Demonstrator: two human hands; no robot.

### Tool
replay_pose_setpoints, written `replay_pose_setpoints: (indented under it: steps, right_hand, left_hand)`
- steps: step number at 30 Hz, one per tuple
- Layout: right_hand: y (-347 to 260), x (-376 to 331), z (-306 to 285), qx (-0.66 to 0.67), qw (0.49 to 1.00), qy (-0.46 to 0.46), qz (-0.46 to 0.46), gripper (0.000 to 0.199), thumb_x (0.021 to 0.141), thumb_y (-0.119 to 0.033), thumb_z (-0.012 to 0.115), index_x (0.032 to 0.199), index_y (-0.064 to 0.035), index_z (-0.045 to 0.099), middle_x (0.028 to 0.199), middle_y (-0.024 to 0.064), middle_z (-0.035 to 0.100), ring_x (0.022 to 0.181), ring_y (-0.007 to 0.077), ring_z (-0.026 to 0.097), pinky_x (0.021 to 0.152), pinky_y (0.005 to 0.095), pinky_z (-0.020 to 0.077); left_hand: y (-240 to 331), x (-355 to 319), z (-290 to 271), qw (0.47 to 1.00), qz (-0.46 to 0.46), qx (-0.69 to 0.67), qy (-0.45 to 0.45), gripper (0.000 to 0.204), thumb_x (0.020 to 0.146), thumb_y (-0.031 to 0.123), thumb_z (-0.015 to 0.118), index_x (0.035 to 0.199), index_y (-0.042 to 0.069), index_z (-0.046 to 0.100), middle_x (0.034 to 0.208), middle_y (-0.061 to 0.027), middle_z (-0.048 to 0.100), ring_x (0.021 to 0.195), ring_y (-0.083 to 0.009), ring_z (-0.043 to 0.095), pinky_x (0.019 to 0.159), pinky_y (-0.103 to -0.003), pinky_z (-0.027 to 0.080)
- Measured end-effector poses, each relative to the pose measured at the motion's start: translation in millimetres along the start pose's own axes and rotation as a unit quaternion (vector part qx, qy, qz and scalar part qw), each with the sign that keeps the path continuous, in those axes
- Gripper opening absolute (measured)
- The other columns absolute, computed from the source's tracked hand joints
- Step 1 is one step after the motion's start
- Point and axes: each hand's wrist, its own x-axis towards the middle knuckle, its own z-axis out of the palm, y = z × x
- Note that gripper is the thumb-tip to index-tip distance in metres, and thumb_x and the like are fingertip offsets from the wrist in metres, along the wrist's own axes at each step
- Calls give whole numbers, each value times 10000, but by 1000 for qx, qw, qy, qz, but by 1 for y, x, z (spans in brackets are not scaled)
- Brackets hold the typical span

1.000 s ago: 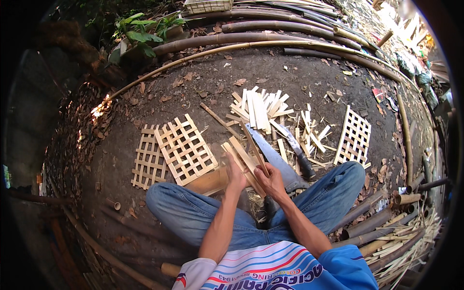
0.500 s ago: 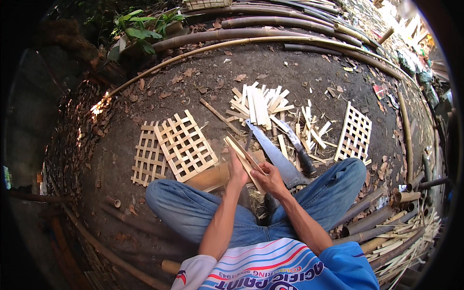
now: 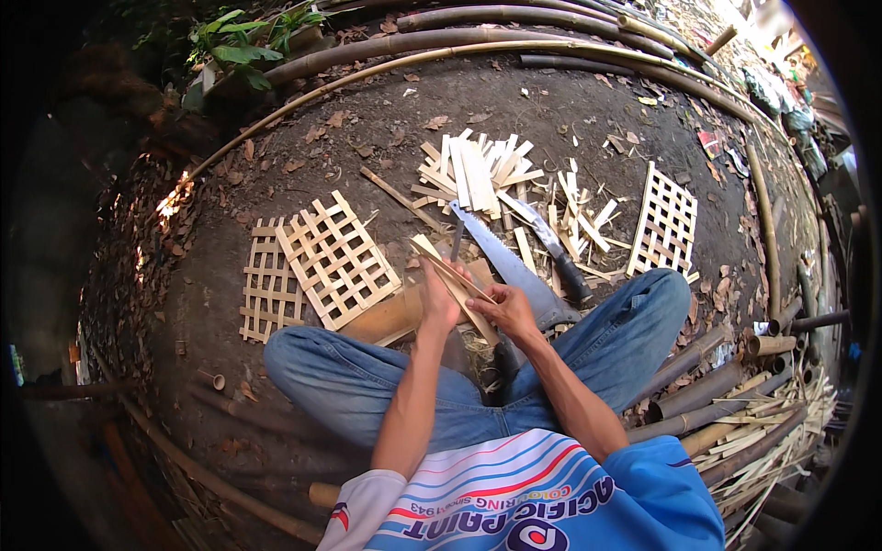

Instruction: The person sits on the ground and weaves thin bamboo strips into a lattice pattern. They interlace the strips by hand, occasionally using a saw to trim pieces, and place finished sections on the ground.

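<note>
I sit on dirt ground with my legs apart. My left hand (image 3: 439, 298) and my right hand (image 3: 508, 308) both grip a few thin bamboo strips (image 3: 441, 264) that point up and to the left. A hand saw (image 3: 501, 262) with a grey blade lies just beyond my hands. Beside it lies a dark-handled knife (image 3: 555, 248). A pile of cut bamboo slats (image 3: 473, 165) sits farther out.
Two woven bamboo lattices (image 3: 317, 262) lie overlapped at the left, and a third lattice (image 3: 663, 223) at the right. Long bamboo poles (image 3: 441, 41) curve along the far side. Cut bamboo tubes and split strips (image 3: 735, 404) are heaped by my right leg. A flat board (image 3: 390, 317) lies under my left hand.
My hands stay on the strips and have shifted only slightly. The strips' tips tilted a little more toward the left.
</note>
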Motion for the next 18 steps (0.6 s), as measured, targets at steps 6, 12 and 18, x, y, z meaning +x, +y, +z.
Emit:
replay_pose_setpoints:
  steps: [6,12,18]
  right_hand:
    - [-26,-16,5,-163,981,102,-41,330,770,-344,800,821,-46,668,587,43,590,542,116,529,523,305,410]
    - [-29,-21,12,-131,974,74,-168,338,861,-334,691,1049,-53,675,847,181,645,784,324,640,696,423,471]
    - [-31,-31,15,-203,952,74,-215,326,865,-240,679,1139,-64,658,926,194,573,865,370,595,761,448,465]
  left_hand:
    - [-1,9,-15,999,9,-34,34,509,986,611,314,892,132,461,779,-47,532,739,-224,558,725,-375,503]
    - [8,-9,8,996,22,19,83,589,975,627,301,1022,72,491,859,-104,598,777,-275,627,761,-416,560]
    - [4,7,-13,998,16,-2,59,707,954,672,255,1193,40,465,914,-144,617,820,-315,651,758,-449,577]
